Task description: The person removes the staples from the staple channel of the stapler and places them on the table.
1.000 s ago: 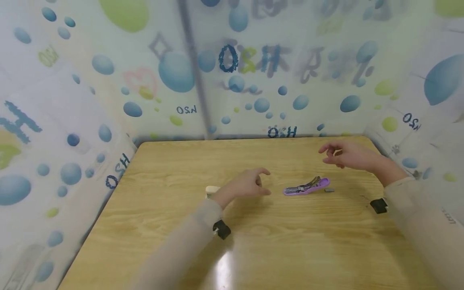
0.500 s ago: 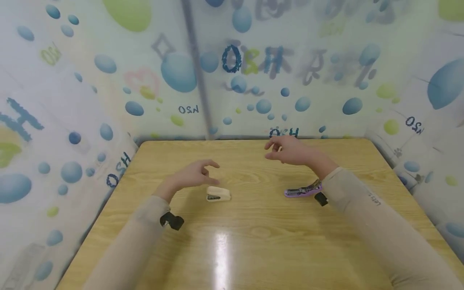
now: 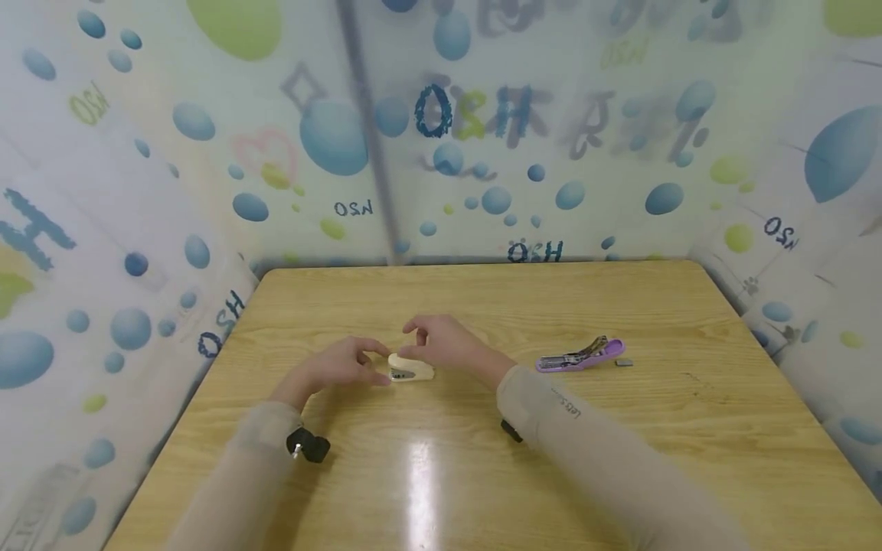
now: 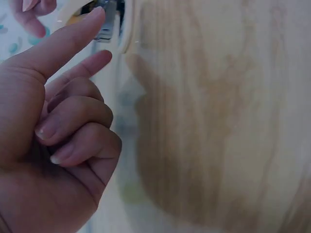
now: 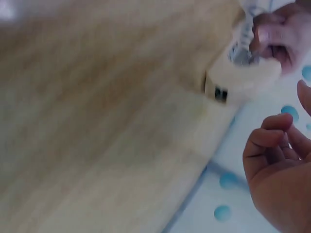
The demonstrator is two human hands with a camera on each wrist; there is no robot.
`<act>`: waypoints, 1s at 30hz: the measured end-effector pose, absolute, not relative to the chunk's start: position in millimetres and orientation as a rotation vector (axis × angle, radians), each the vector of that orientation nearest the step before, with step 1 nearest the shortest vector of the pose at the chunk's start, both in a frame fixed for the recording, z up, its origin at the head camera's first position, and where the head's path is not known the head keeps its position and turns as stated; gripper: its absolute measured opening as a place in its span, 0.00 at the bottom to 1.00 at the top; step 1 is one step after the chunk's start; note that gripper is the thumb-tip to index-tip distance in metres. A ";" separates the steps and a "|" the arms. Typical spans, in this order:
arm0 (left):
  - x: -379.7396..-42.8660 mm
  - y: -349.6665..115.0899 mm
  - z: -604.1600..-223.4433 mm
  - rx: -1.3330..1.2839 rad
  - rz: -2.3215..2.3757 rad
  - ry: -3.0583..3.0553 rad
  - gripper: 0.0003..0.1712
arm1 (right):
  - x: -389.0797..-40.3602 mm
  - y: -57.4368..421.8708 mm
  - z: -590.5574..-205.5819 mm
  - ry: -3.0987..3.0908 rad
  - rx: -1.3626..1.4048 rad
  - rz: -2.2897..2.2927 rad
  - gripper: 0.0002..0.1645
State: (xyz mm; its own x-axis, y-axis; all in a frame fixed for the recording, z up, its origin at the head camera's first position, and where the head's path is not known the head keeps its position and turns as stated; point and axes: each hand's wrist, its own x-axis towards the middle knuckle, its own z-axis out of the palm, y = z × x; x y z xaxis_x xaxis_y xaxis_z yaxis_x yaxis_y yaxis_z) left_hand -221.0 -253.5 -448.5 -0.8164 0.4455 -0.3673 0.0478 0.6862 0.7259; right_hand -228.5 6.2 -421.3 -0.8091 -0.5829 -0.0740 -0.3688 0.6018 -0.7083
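A small cream stapler (image 3: 412, 369) stands on the wooden table, left of the middle. My left hand (image 3: 346, 363) is at its left end, thumb and index finger stretched toward it on either side. In the left wrist view that hand (image 4: 63, 121) has its other fingers bent inward, and its thumb tip overlaps the stapler (image 4: 124, 29); contact is unclear. My right hand (image 3: 446, 342) hovers over the stapler's back side, thumb near its top. The right wrist view shows a gap between this hand (image 5: 282, 170) and the stapler (image 5: 243, 80).
To the right lies a purple stapler (image 3: 582, 357) with its top raised. Beside it is a small grey strip, apparently staples (image 3: 624, 363). A patterned wall (image 3: 551, 153) closes off the table's (image 3: 551, 459) far edge.
My right hand has swept left from beyond the purple stapler to the cream one. The left hand drew back left off the cream stapler, then lowered beside its left end. Both staplers stayed put.
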 end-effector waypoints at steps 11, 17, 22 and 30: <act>-217.6 -254.7 -471.7 0.378 1.154 2.336 0.18 | -204.2 -19.1 -448.0 2.505 -0.741 -1.144 0.22; -221.4 -250.6 -472.7 0.395 1.171 2.324 0.11 | -203.6 -18.7 -454.4 2.581 -0.735 -1.119 0.22; -224.9 -251.5 -474.3 0.359 1.152 2.314 0.10 | -202.3 -20.3 -455.6 2.631 -0.756 -1.052 0.21; -231.1 -247.2 -474.3 0.278 1.179 2.258 0.08 | -202.0 -17.5 -453.2 2.667 -0.726 -1.027 0.21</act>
